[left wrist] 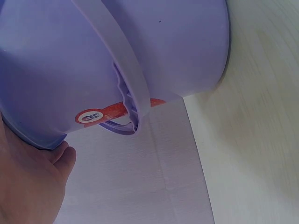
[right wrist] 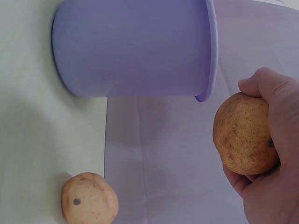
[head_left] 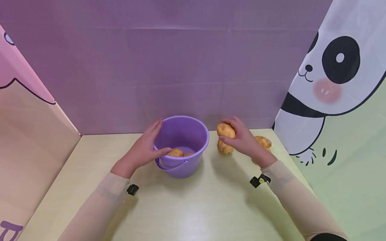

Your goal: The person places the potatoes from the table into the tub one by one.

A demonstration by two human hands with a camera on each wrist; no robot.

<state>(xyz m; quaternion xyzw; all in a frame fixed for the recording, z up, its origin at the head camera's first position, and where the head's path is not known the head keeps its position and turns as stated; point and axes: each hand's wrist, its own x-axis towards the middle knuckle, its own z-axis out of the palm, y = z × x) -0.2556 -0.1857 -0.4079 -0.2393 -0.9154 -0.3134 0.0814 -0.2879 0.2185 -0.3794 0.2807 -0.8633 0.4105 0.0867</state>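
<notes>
A purple bucket (head_left: 182, 166) stands upright on the table, with potatoes (head_left: 176, 152) lying inside it. My left hand (head_left: 144, 147) rests against the left side of its rim, thumb and fingers spread and fairly straight; in the left wrist view, fingertips (left wrist: 65, 158) show beyond the rim. To the right of the bucket, my right hand (head_left: 241, 139) holds a potato (head_left: 225, 130) in the air, thumb on one side and fingers on the other. Another potato (right wrist: 90, 199) lies on the table below it, separate from the held one in the right wrist view.
More potatoes (head_left: 263, 142) lie on the table behind my right wrist, partly hidden by it. The bucket's handle (head_left: 172, 166) hangs down at its front. A purple cloth wall (head_left: 181, 67) rises behind the table (head_left: 187, 207), and printed panels (head_left: 340, 134) flank both sides.
</notes>
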